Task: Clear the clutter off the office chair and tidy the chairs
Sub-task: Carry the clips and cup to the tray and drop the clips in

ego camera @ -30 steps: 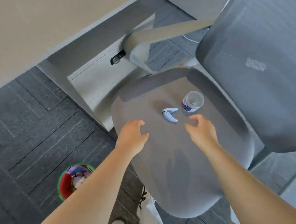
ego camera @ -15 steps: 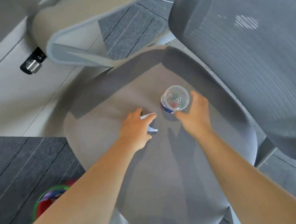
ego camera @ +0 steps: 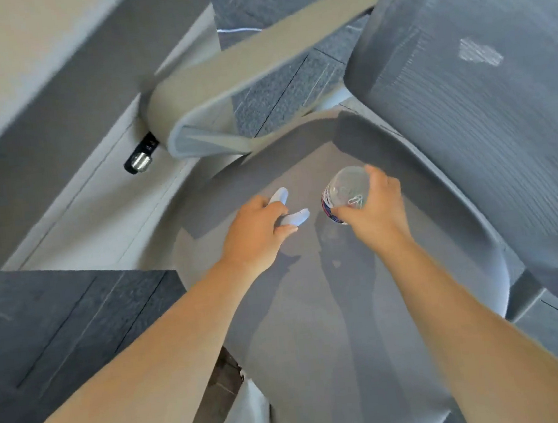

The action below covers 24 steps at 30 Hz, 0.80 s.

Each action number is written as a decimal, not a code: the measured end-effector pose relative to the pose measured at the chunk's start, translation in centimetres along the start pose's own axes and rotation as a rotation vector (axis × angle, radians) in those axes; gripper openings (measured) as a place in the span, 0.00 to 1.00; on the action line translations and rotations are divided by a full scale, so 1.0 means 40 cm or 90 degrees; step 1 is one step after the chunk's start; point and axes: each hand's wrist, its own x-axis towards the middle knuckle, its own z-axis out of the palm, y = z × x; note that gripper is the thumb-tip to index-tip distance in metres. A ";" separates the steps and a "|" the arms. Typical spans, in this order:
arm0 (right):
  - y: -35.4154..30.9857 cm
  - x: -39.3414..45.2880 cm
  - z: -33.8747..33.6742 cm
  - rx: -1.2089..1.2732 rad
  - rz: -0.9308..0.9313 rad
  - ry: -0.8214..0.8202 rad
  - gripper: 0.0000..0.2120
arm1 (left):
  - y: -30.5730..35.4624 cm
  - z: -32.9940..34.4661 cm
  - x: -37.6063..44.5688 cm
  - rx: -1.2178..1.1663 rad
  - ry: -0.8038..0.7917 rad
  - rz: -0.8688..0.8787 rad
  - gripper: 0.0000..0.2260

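Note:
The grey office chair seat (ego camera: 315, 310) fills the middle of the view, with its mesh backrest (ego camera: 483, 103) at the upper right. My left hand (ego camera: 255, 231) is closed around a small pale-blue staple remover (ego camera: 293, 216), whose two jaws stick out past my fingers. My right hand (ego camera: 374, 215) grips a clear round plastic container (ego camera: 344, 194) with a blue and red label and paper clips inside. Both objects are held just above the seat, with their shadows on it.
The chair's grey armrest (ego camera: 239, 77) juts across the upper middle, close above my left hand. A white desk panel (ego camera: 98, 209) with a metal knob (ego camera: 139, 158) stands at left under the desktop (ego camera: 12, 49). Dark grey carpet tiles (ego camera: 43, 339) cover the floor.
Both hands reached forward onto the seat and closed: the left on the staple remover, the right on the clear container. Both objects now sit slightly above the seat. The view moved closer.

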 end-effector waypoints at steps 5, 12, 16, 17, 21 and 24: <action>-0.137 -0.104 -0.123 -0.010 -0.107 0.003 0.36 | 0.102 -0.162 -0.113 -0.075 0.097 -0.009 0.12; -0.365 -0.291 -0.237 0.027 -0.290 -0.036 0.35 | 0.198 -0.401 -0.346 -0.098 0.289 -0.061 0.10; -0.496 -0.398 -0.232 0.045 -0.404 -0.109 0.34 | 0.172 -0.521 -0.475 -0.134 0.376 -0.102 0.09; -0.528 -0.423 -0.222 0.043 -0.436 -0.119 0.33 | 0.158 -0.549 -0.506 -0.143 0.404 -0.111 0.07; -0.654 -0.532 -0.161 0.021 -0.493 -0.178 0.36 | 0.086 -0.645 -0.647 -0.151 0.511 -0.145 0.07; -0.742 -0.612 -0.095 0.012 -0.555 -0.204 0.34 | 0.019 -0.705 -0.752 -0.145 0.578 -0.200 0.08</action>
